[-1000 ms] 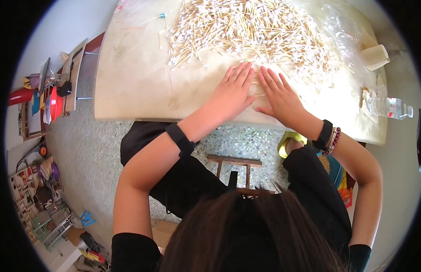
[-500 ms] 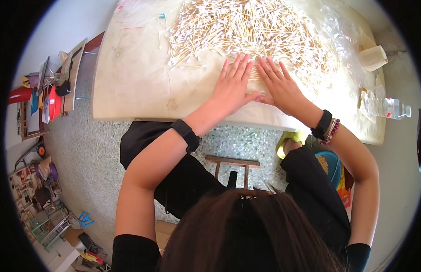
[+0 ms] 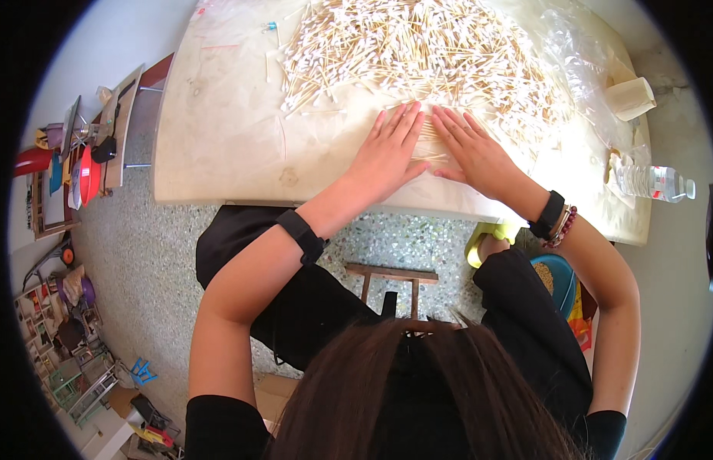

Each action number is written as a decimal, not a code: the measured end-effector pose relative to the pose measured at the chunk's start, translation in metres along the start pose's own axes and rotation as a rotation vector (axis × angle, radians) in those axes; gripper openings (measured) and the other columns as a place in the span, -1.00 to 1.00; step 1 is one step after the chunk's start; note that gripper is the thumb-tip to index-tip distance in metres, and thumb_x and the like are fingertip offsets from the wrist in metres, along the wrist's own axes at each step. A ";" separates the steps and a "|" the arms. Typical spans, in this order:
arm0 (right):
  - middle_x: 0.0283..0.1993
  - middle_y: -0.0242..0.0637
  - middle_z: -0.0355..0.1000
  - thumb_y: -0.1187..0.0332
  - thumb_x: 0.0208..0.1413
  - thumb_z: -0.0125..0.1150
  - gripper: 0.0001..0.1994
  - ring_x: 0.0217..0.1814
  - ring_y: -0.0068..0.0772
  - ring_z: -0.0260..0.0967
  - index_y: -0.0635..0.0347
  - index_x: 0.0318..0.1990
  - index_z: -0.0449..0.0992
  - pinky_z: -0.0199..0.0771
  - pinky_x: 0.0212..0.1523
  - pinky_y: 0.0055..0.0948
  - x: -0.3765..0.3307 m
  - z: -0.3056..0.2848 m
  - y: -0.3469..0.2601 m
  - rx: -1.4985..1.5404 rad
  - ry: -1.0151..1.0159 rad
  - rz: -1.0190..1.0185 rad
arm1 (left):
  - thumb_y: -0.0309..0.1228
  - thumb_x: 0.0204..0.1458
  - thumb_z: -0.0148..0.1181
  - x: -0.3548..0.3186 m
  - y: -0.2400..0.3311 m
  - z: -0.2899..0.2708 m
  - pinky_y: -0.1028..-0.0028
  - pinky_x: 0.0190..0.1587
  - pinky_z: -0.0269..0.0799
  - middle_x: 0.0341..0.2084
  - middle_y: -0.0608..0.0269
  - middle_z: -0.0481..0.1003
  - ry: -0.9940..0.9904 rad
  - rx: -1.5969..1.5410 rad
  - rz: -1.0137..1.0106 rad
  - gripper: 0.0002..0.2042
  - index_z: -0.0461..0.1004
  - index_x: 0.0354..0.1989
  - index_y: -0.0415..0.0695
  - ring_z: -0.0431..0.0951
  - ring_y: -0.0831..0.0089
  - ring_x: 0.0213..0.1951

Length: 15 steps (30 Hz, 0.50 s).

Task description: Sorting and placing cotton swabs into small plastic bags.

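Observation:
A big heap of wooden cotton swabs (image 3: 433, 54) covers the far half of a cream table (image 3: 218, 146). My left hand (image 3: 387, 153) lies flat, fingers spread, on the near edge of the heap. My right hand (image 3: 471, 153) lies flat beside it, almost touching it, with a few swabs under and between the two palms. Neither hand grips anything. A black band sits on my left wrist; a black band and beaded bracelets sit on my right wrist.
A clear plastic bag (image 3: 579, 46) and a paper cup (image 3: 631, 97) lie at the table's right end, with a water bottle (image 3: 652, 182) near the right front corner. A wooden stool (image 3: 391, 277) stands below the table. Cluttered shelves (image 3: 72, 161) stand at the left.
Both hands have slid forward across the table, from near its front edge up into the near edge of the swab heap, staying flat and side by side.

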State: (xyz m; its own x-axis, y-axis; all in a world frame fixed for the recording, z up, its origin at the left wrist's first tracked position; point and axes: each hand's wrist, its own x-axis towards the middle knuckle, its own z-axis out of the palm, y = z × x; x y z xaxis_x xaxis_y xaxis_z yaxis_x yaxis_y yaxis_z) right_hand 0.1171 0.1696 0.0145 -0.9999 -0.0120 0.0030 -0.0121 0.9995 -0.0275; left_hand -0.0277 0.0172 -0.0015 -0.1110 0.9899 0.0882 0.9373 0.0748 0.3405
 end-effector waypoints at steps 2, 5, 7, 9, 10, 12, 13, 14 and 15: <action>0.38 -0.13 -0.12 -0.19 0.07 -0.13 -0.17 0.44 -0.25 -0.24 0.36 0.28 -0.05 -0.27 0.39 -0.24 0.001 0.002 0.001 0.015 -0.004 -0.001 | -0.06 0.09 -0.03 0.002 -0.001 -0.001 0.11 0.32 -0.29 0.30 -0.01 -0.08 0.014 0.030 0.005 -0.30 -0.04 0.27 -0.31 -0.15 0.17 0.34; 0.39 -0.13 -0.14 -0.23 0.02 -0.10 -0.12 0.45 -0.25 -0.28 0.35 0.29 -0.06 -0.30 0.39 -0.24 0.005 -0.001 0.002 -0.091 -0.016 0.042 | -0.05 0.10 -0.05 0.005 0.001 -0.001 0.11 0.32 -0.29 0.30 0.00 -0.08 0.024 0.044 -0.004 -0.30 -0.05 0.27 -0.31 -0.16 0.16 0.34; 0.40 -0.11 -0.19 -0.20 -0.02 -0.01 -0.09 0.46 -0.18 -0.34 0.34 0.30 -0.12 -0.35 0.40 -0.23 0.009 -0.003 0.002 -0.039 -0.062 0.076 | -0.04 0.11 -0.06 0.008 0.001 -0.001 0.11 0.32 -0.29 0.30 0.00 -0.07 0.028 0.038 -0.020 -0.29 -0.05 0.27 -0.31 -0.17 0.16 0.35; 0.40 -0.10 -0.19 -0.20 -0.02 0.00 -0.08 0.46 -0.17 -0.35 0.34 0.30 -0.11 -0.36 0.40 -0.23 0.011 -0.004 0.001 -0.044 -0.069 0.078 | -0.02 0.11 -0.08 0.009 0.001 -0.002 0.11 0.32 -0.29 0.30 -0.01 -0.08 0.036 0.027 -0.017 -0.30 -0.04 0.27 -0.32 -0.19 0.16 0.35; 0.40 -0.10 -0.19 -0.20 -0.03 0.00 -0.08 0.46 -0.17 -0.35 0.34 0.30 -0.10 -0.37 0.40 -0.23 0.011 -0.004 0.001 -0.048 -0.078 0.085 | -0.02 0.11 -0.08 0.009 0.001 -0.002 0.11 0.32 -0.29 0.30 -0.01 -0.08 0.038 0.029 -0.019 -0.30 -0.04 0.27 -0.32 -0.19 0.16 0.35; 0.40 -0.10 -0.19 -0.20 -0.03 0.00 -0.09 0.46 -0.17 -0.35 0.34 0.30 -0.10 -0.37 0.40 -0.23 0.011 -0.005 0.001 -0.036 -0.069 0.077 | -0.05 0.11 -0.06 0.012 0.003 -0.004 0.11 0.32 -0.29 0.30 -0.03 -0.09 0.026 0.005 -0.034 -0.32 -0.01 0.25 -0.34 -0.20 0.15 0.35; 0.40 -0.09 -0.19 -0.19 -0.03 0.01 -0.09 0.46 -0.17 -0.35 0.35 0.30 -0.09 -0.37 0.40 -0.23 0.010 -0.005 0.001 -0.024 -0.061 0.072 | -0.05 0.11 -0.06 0.012 0.004 -0.006 0.11 0.32 -0.29 0.30 -0.03 -0.09 0.028 0.005 -0.034 -0.32 -0.01 0.25 -0.34 -0.20 0.15 0.35; 0.40 -0.09 -0.19 -0.19 -0.03 0.01 -0.09 0.46 -0.17 -0.35 0.35 0.30 -0.09 -0.37 0.40 -0.23 0.008 -0.005 0.000 -0.025 -0.062 0.072 | -0.09 0.10 -0.05 0.011 0.007 -0.008 0.12 0.32 -0.28 0.30 -0.04 -0.09 0.016 0.007 -0.032 -0.33 0.00 0.24 -0.35 -0.20 0.15 0.35; 0.39 -0.10 -0.17 -0.22 -0.02 -0.03 -0.10 0.46 -0.20 -0.33 0.36 0.28 -0.06 -0.36 0.40 -0.23 0.006 -0.006 -0.003 -0.044 -0.056 0.060 | -0.12 0.10 -0.03 0.009 0.007 -0.009 0.12 0.32 -0.27 0.30 -0.06 -0.10 0.004 0.011 -0.032 -0.35 0.02 0.23 -0.36 -0.21 0.14 0.35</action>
State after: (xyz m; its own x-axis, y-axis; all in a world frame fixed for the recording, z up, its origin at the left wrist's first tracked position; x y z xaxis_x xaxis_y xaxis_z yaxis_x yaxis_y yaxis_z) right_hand 0.1107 0.1671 0.0203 -0.9974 0.0481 -0.0528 0.0472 0.9987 0.0179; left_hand -0.0252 0.0260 0.0099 -0.1425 0.9865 0.0812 0.9368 0.1079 0.3327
